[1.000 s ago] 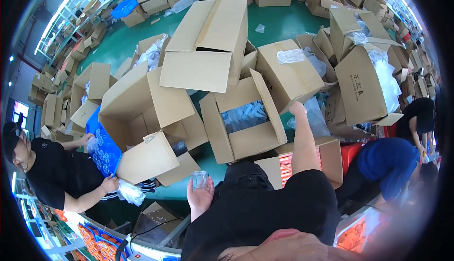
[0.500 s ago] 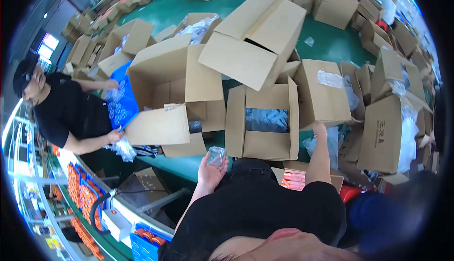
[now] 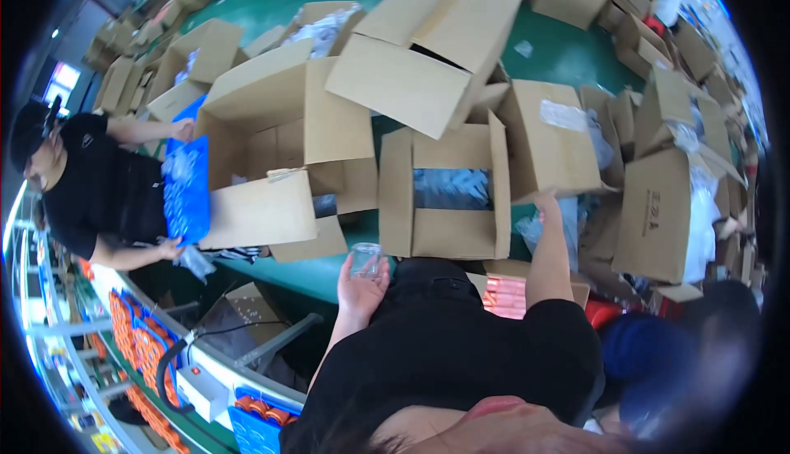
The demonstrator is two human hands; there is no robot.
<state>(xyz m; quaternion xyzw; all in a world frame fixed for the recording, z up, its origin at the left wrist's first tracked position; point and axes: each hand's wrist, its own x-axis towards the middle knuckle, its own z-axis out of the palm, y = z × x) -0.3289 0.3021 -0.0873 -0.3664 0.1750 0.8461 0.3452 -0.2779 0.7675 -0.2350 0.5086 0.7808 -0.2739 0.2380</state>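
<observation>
My left hand, palm up, has its fingers curled round a small clear jar. It is near my waist, just left of the near side of an open cardboard box that has many clear plastic pieces inside. Out to the right, my right hand is at the lower edge of a tall cardboard box. Its fingers are drawn together; whether they grip that edge or something small cannot be made out.
On the left a person in black holds a blue tray beside a large open box. A big carton leans behind. Orange-red pieces lie by my waist. A workbench edge runs along the lower left.
The view has shifted a little, so the boxes sit higher and more to the left. The person on the left has tilted the blue tray more upright. My left hand still holds the jar.
</observation>
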